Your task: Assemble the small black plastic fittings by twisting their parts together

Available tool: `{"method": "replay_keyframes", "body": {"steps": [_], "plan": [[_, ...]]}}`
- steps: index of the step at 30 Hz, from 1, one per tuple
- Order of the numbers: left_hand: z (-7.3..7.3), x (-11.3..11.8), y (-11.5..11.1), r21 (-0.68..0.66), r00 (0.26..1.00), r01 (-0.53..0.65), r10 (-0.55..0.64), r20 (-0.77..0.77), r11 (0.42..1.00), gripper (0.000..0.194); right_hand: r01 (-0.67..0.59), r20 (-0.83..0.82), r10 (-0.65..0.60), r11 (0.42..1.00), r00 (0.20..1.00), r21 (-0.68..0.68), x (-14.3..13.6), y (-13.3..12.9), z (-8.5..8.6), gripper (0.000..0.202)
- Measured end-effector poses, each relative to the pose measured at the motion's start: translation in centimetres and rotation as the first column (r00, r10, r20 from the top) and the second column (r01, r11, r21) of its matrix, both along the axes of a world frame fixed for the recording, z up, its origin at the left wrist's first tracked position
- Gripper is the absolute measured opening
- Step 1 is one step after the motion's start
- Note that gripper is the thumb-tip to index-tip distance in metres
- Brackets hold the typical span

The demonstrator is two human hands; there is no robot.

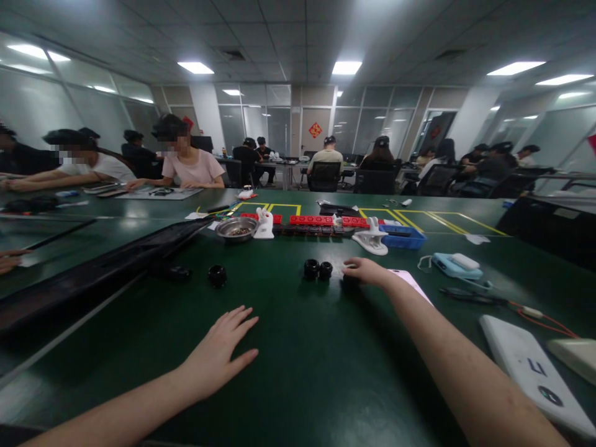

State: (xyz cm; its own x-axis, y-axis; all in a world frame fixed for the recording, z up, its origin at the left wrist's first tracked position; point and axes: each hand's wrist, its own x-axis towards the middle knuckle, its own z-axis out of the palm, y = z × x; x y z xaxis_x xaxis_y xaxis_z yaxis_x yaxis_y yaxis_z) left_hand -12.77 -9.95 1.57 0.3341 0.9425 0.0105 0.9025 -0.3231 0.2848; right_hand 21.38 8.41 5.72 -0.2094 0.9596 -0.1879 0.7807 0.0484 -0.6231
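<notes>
My left hand (216,347) is open above the near part of the green table, with fingers stretched out and nothing in it. Further right and forward, my right hand (365,271) is curled down around a dark part (350,279), mostly hidden under the fingers. Just left of those fingers, two small black round parts (311,269) stand side by side; they look like lens-like cylinders or rings. Another black round part (217,275) stands alone, ahead of my left hand.
A long black panel (112,267) lies on the left. Further back are a metal bowl (236,228) of small pieces, white stands (371,238), red strips (311,220) and a blue tray (403,236). At right are a pink-edged phone (412,284) and a white device (531,366). Other people sit beyond.
</notes>
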Motion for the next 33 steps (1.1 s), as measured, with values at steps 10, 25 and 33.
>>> {"method": "replay_keyframes", "body": {"steps": [10, 25, 33], "plan": [[1.4, 10.3, 4.2, 0.202, 0.951, 0.221, -0.257, 0.174, 0.954, 0.06, -0.146, -0.177, 0.174, 0.976, 0.969, 0.16, -5.0, -11.1, -0.6, 0.059], [-0.1, 11.2, 6.8, 0.158, 0.91, 0.237, -0.276, 0.311, 0.959, 0.033, -0.183, -0.082, 0.236, 0.892, 0.968, 0.413, -5.6, -14.0, -1.0, 0.062], [-0.3, 11.0, 6.7, 0.198, 0.928, 0.225, -0.272, 0.254, 0.954, 0.034, -0.124, -0.094, 0.194, 0.861, 0.976, 0.494, -5.5, -14.3, -0.9, 0.061]]}}
